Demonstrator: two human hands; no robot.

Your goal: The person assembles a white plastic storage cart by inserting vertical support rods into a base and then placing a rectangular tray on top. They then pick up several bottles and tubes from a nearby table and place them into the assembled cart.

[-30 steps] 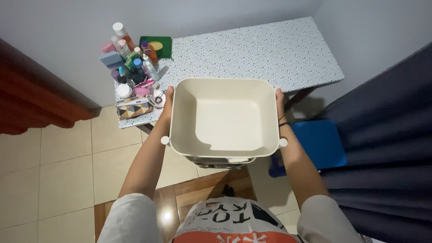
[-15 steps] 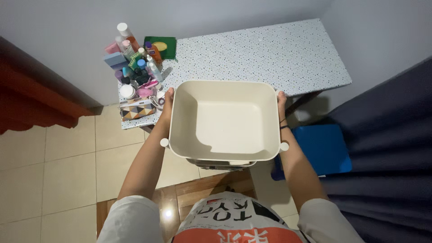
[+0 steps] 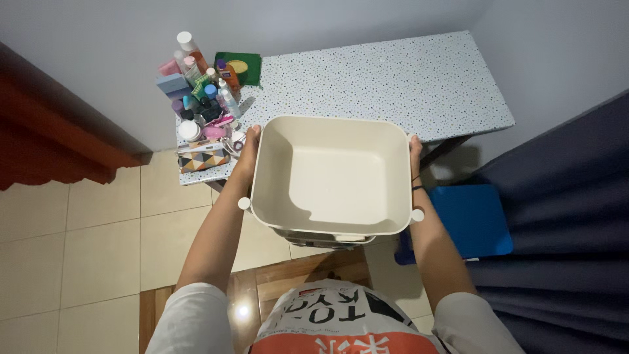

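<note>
Head view: both hands grasp a cream square tub (image 3: 331, 174), empty inside, held level in front of the chest above the near edge of a speckled table (image 3: 393, 78); the left hand (image 3: 247, 147) clasps its left rim, the right hand (image 3: 415, 152) its right rim, fingers mostly hidden behind the walls; a cluster of bottles (image 3: 200, 92) and a patterned pouch (image 3: 203, 157) crowd the table's left end; a blue stool (image 3: 472, 219) stands just right of the tub, on the floor below.

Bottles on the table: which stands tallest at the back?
The white-capped bottle at the cluster's far-left corner, against the wall; its cap rises above the rest.
</note>
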